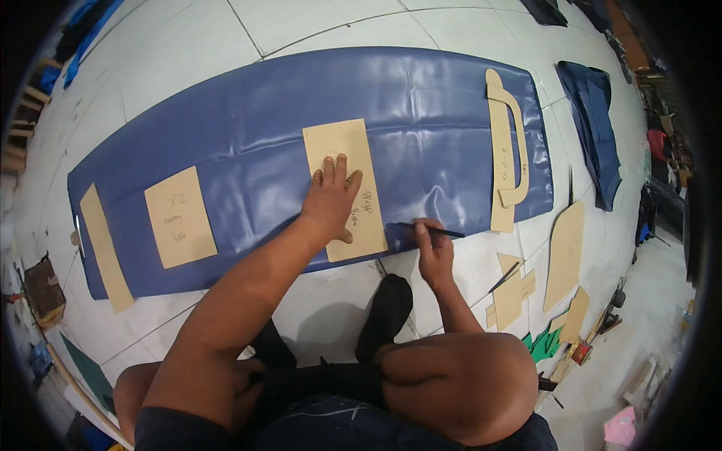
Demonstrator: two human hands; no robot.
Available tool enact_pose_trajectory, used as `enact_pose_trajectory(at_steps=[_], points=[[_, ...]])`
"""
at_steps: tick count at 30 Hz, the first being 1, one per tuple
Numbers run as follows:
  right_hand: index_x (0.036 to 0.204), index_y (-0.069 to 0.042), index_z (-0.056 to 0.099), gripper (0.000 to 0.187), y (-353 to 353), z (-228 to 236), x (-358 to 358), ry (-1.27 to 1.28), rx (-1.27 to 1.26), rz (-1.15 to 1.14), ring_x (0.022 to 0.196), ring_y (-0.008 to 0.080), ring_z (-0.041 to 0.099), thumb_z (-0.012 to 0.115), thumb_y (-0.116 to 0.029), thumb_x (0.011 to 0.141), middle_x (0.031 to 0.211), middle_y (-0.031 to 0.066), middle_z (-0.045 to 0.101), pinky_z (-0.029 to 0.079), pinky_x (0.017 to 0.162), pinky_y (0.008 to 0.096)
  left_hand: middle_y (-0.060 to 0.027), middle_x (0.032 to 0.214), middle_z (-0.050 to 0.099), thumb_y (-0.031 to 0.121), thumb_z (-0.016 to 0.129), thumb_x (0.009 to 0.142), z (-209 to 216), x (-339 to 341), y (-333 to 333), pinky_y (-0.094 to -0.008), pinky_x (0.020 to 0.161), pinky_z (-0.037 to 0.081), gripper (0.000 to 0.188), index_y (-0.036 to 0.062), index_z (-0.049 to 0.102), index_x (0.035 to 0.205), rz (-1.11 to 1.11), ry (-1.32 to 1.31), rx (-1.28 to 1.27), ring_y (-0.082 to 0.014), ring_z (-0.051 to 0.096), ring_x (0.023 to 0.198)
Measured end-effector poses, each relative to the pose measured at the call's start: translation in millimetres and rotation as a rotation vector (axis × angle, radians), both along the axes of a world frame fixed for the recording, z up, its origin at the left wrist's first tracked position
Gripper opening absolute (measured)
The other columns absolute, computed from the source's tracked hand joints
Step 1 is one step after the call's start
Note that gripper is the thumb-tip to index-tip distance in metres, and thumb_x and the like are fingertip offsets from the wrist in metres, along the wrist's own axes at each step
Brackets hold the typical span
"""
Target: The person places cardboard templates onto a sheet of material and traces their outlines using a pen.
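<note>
Head view: left hand (331,201) presses cardboard template (345,188); right hand (434,252) holds pen (430,230) just beside it.

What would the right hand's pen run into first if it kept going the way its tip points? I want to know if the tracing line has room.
The right hand holds a dark pen pointing right along the blue sheet. It would likely meet the long handle-shaped cardboard template first, near its lower end.

1. Head cam, single fisheye view: looks steeply down from above the seated person's knees.
2. Faces fwd over tiled floor (331,26); near range, edges bend at rim.
</note>
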State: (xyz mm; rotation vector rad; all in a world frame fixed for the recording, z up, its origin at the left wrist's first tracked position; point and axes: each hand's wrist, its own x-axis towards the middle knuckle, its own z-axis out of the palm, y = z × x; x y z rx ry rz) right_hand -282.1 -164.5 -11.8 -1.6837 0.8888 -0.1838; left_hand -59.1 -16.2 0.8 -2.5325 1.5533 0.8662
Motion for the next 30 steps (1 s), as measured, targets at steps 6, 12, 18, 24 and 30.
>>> enact_pose_trajectory(at_steps=[6,12,18,24,30], points=[[0.112,0.0,0.067,0.02,37,10,11,0.025,-0.023,0.301,0.097,0.0169,0.066,0.065,-0.019,0.102,0.102,0.0097,0.07,0.052,0.089,0.0332,-0.0333,0.163,0.017,0.049,0.097,0.057,0,-5,-1,-0.0539,0.122,0.03,0.13,0.0053,0.03,0.16,-0.013,-0.029,-0.002,-0.0528,0.022,0.151],[0.113,-0.006,0.071,0.019,38,29,26,-0.015,-0.058,0.389,0.101,0.032,0.07,0.067,-0.017,0.098,0.111,0.0158,0.07,0.056,0.085,0.0402,-0.0326,0.165,0.016,0.05,0.098,0.055,0,-4,-4,-0.0547,0.122,0.03,0.133,0.0062,0.028,0.16,-0.009,-0.029,0.005,-0.0517,0.021,0.152],[0.112,-0.006,0.07,0.019,33,15,23,-0.055,-0.151,0.432,0.102,0.0306,0.069,0.068,-0.015,0.096,0.111,0.0146,0.069,0.056,0.085,0.0396,-0.0321,0.166,0.014,0.05,0.099,0.054,2,-3,-6,-0.056,0.122,0.029,0.138,0.0066,0.024,0.162,-0.007,-0.018,0.023,-0.0512,0.018,0.154],[0.111,-0.002,0.069,0.022,38,20,22,0.026,-0.146,0.437,0.097,0.0307,0.071,0.07,-0.016,0.096,0.105,0.0166,0.069,0.056,0.081,0.0395,-0.0339,0.163,0.018,0.045,0.099,0.053,-7,-8,-3,-0.0561,0.121,0.03,0.132,0.004,0.031,0.159,0.015,-0.007,-0.037,-0.0539,0.019,0.151],[0.103,0.003,0.07,0.018,36,22,21,0.042,-0.184,0.421,0.091,0.0272,0.073,0.069,-0.015,0.097,0.097,0.0169,0.073,0.055,0.081,0.0366,-0.0352,0.165,0.011,0.046,0.098,0.057,-2,-5,-3,-0.0563,0.124,0.025,0.135,0.0042,0.025,0.161,-0.002,0.016,-0.007,-0.0543,0.015,0.153]])
